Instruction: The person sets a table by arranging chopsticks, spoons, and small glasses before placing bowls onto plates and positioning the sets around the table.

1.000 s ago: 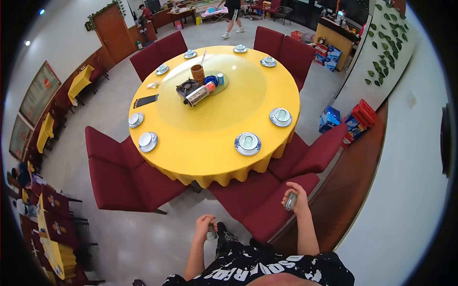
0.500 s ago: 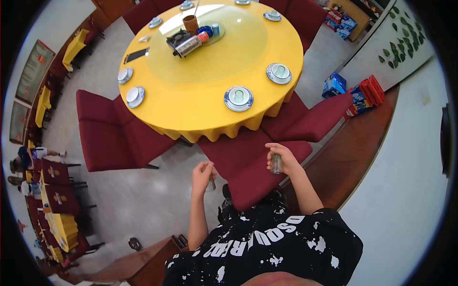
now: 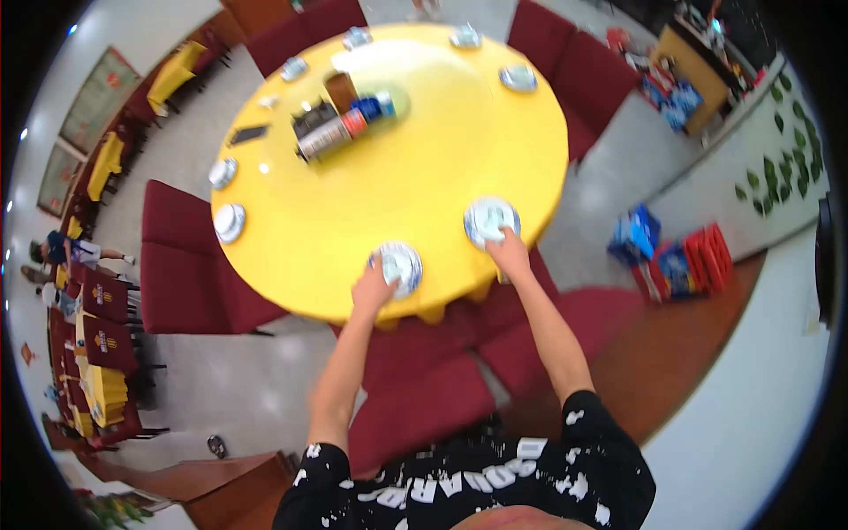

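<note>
My left hand is stretched over the front edge of the round table, its fingers closing at a small clear glass in the bowl of a blue-and-white place setting. To the right, my right hand reaches the neighbouring setting. Its fingers are bent at the small glass standing in that bowl. A pale bit of glass shows under the right palm. The inside of the left palm is hidden, and motion blurs both hands.
A yellow tablecloth covers the table. On its turntable stand a portable stove, a spray-type can and a brown pot. Maroon chairs press against the near edge. Red and blue packs stand right; people are far left.
Both hands, each holding a small glass near my body before, have moved forward over the chairs to the two nearest settings. The view has shifted closer to the table.
</note>
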`<control>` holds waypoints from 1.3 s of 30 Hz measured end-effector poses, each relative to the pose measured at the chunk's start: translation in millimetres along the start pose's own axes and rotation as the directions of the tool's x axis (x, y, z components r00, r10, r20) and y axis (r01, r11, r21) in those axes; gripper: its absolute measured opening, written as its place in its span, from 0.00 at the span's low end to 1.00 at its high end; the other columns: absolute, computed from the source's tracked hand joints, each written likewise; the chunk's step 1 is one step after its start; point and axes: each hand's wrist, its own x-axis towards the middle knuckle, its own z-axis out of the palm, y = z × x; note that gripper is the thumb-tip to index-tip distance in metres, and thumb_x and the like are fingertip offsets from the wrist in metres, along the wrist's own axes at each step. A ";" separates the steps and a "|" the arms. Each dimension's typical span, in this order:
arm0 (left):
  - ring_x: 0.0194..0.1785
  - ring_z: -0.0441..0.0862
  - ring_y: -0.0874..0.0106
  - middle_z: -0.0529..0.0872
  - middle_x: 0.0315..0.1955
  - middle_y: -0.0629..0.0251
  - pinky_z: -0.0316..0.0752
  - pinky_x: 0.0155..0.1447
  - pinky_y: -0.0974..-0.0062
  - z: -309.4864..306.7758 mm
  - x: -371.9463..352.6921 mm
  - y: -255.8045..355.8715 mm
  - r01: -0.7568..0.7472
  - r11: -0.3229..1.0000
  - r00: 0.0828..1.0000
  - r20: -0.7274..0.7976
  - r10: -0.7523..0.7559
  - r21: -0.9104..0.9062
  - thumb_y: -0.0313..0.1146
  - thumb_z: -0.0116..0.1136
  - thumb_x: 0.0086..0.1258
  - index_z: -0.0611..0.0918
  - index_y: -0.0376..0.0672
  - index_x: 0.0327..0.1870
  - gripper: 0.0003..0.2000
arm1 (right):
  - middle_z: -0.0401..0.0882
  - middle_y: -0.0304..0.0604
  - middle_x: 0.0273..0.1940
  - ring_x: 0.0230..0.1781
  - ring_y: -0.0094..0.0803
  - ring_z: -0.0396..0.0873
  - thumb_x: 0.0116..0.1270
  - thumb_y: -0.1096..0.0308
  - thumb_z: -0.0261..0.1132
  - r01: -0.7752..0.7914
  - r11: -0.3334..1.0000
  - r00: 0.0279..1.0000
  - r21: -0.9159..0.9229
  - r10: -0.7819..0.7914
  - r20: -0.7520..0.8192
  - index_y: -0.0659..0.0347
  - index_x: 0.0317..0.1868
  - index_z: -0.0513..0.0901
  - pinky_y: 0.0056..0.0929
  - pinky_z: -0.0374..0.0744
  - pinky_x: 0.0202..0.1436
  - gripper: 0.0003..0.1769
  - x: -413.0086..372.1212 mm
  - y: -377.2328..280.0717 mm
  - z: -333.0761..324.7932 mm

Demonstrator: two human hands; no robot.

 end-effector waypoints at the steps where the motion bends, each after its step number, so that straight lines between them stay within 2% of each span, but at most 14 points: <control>1: 0.53 0.84 0.49 0.79 0.59 0.45 0.80 0.53 0.51 11.3 12.4 -0.6 -0.008 0.998 1.000 0.011 0.008 0.058 0.55 0.67 0.60 0.67 0.46 0.72 0.41 | 0.80 0.66 0.54 0.55 0.59 0.80 0.58 0.50 0.66 -0.024 0.989 1.000 -0.144 0.026 0.009 0.61 0.66 0.73 0.49 0.79 0.58 0.38 20.5 -5.3 -3.6; 3: 0.50 0.85 0.52 0.85 0.48 0.49 0.81 0.49 0.53 -1.8 11.6 21.2 -0.005 0.997 0.999 0.046 0.002 0.079 0.54 0.67 0.60 0.75 0.45 0.61 0.32 | 0.75 0.64 0.59 0.57 0.60 0.79 0.56 0.48 0.67 -0.015 0.955 0.995 -0.297 0.045 0.092 0.58 0.71 0.67 0.50 0.80 0.58 0.43 51.2 -0.9 -1.8; 9: 0.48 0.86 0.52 0.86 0.46 0.50 0.81 0.46 0.53 16.9 20.5 16.5 0.013 0.995 0.999 0.041 -0.017 0.103 0.50 0.67 0.61 0.76 0.44 0.56 0.27 | 0.78 0.63 0.57 0.55 0.56 0.81 0.54 0.52 0.70 0.093 0.909 0.967 -0.407 0.015 0.255 0.58 0.62 0.75 0.50 0.81 0.55 0.35 76.5 -6.4 1.5; 14: 0.49 0.86 0.52 0.87 0.46 0.50 0.80 0.50 0.54 -5.7 -6.1 24.6 0.079 0.988 0.991 -0.093 -0.091 -0.133 0.52 0.64 0.64 0.76 0.44 0.61 0.28 | 0.83 0.58 0.51 0.54 0.57 0.80 0.56 0.51 0.71 0.104 0.931 0.989 -0.349 -0.059 0.139 0.63 0.56 0.79 0.49 0.80 0.57 0.32 91.7 27.9 8.2; 16: 0.49 0.85 0.50 0.87 0.47 0.49 0.80 0.51 0.55 -23.2 -38.6 24.2 0.135 0.929 0.978 -0.106 -0.181 -0.344 0.55 0.64 0.65 0.76 0.44 0.64 0.31 | 0.82 0.63 0.53 0.56 0.58 0.80 0.60 0.53 0.71 0.265 0.961 0.962 -0.077 -0.269 -0.047 0.70 0.61 0.77 0.46 0.78 0.61 0.36 56.8 19.1 -19.8; 17: 0.49 0.85 0.50 0.87 0.46 0.48 0.80 0.51 0.56 -39.8 -57.1 28.1 0.167 0.888 0.975 -0.065 -0.215 -0.428 0.56 0.64 0.65 0.76 0.43 0.64 0.33 | 0.82 0.61 0.55 0.55 0.51 0.82 0.60 0.56 0.72 0.211 0.977 0.977 -0.026 -0.212 -0.007 0.71 0.63 0.75 0.42 0.78 0.59 0.36 41.7 18.1 -30.0; 19: 0.40 0.87 0.58 0.88 0.38 0.52 0.80 0.44 0.61 -29.2 -90.4 14.3 0.046 0.750 0.973 -0.141 -0.184 -0.660 0.61 0.65 0.63 0.77 0.40 0.62 0.36 | 0.84 0.50 0.42 0.42 0.32 0.83 0.64 0.64 0.71 0.124 0.905 0.974 0.407 -0.189 0.122 0.69 0.59 0.75 0.28 0.80 0.45 0.27 15.0 46.2 -24.9; 20: 0.32 0.85 0.69 0.85 0.31 0.58 0.80 0.37 0.69 -52.0 -118.3 18.4 0.140 0.508 0.983 0.060 -0.171 -0.850 0.59 0.67 0.63 0.77 0.38 0.61 0.35 | 0.81 0.47 0.34 0.31 0.30 0.82 0.68 0.61 0.69 -0.152 0.806 0.959 0.572 -0.019 0.282 0.65 0.58 0.75 0.28 0.81 0.34 0.24 -33.6 13.6 -45.8; 21: 0.26 0.81 0.77 0.82 0.27 0.64 0.77 0.30 0.76 -35.7 -132.4 16.1 0.069 0.337 0.995 0.041 -0.092 -0.939 0.54 0.67 0.67 0.77 0.38 0.60 0.30 | 0.79 0.45 0.32 0.22 0.33 0.80 0.70 0.60 0.68 -0.382 0.697 0.862 0.607 0.033 0.505 0.60 0.59 0.73 0.36 0.82 0.24 0.23 -81.7 -27.9 -81.6; 23: 0.25 0.81 0.78 0.82 0.29 0.64 0.77 0.28 0.78 -35.9 -166.7 23.4 0.105 0.184 0.994 0.096 -0.057 -0.977 0.51 0.66 0.70 0.77 0.38 0.60 0.28 | 0.76 0.43 0.27 0.17 0.34 0.78 0.71 0.57 0.66 -0.443 0.570 0.835 0.692 -0.016 0.549 0.55 0.57 0.72 0.39 0.81 0.19 0.20 -132.6 -28.7 -88.5; 29: 0.24 0.80 0.80 0.83 0.37 0.65 0.78 0.28 0.80 -22.4 -235.2 93.3 0.205 -0.214 0.976 0.217 -0.036 -0.955 0.48 0.61 0.74 0.77 0.42 0.54 0.19 | 0.77 0.43 0.28 0.20 0.34 0.79 0.70 0.46 0.63 -0.568 0.395 0.769 0.722 -0.056 0.636 0.50 0.62 0.72 0.39 0.84 0.24 0.27 -178.5 25.8 -115.3; 32: 0.24 0.80 0.80 0.84 0.38 0.64 0.79 0.29 0.79 -3.4 -227.9 151.5 0.216 -0.295 0.975 0.222 0.015 -0.931 0.47 0.60 0.75 0.75 0.44 0.53 0.18 | 0.79 0.44 0.33 0.24 0.35 0.80 0.68 0.44 0.65 -0.693 0.147 0.702 0.706 -0.083 0.707 0.50 0.63 0.71 0.40 0.84 0.27 0.30 -160.4 60.2 -151.9; 38: 0.26 0.83 0.76 0.85 0.38 0.64 0.83 0.30 0.75 27.0 -207.6 295.6 0.143 -0.341 0.989 0.128 0.068 -0.929 0.49 0.58 0.74 0.73 0.45 0.56 0.20 | 0.80 0.42 0.43 0.29 0.36 0.82 0.65 0.44 0.70 -0.688 0.109 0.653 0.717 -0.336 0.678 0.48 0.65 0.69 0.42 0.85 0.31 0.34 -106.6 123.6 -253.0; 39: 0.33 0.85 0.74 0.87 0.46 0.56 0.84 0.33 0.75 31.6 -204.5 315.9 0.159 -0.363 0.986 0.126 0.111 -0.918 0.55 0.61 0.71 0.74 0.44 0.55 0.24 | 0.80 0.43 0.47 0.30 0.37 0.82 0.65 0.46 0.71 -0.721 0.081 0.622 0.688 -0.364 0.694 0.51 0.63 0.70 0.44 0.86 0.33 0.33 -96.2 137.1 -266.7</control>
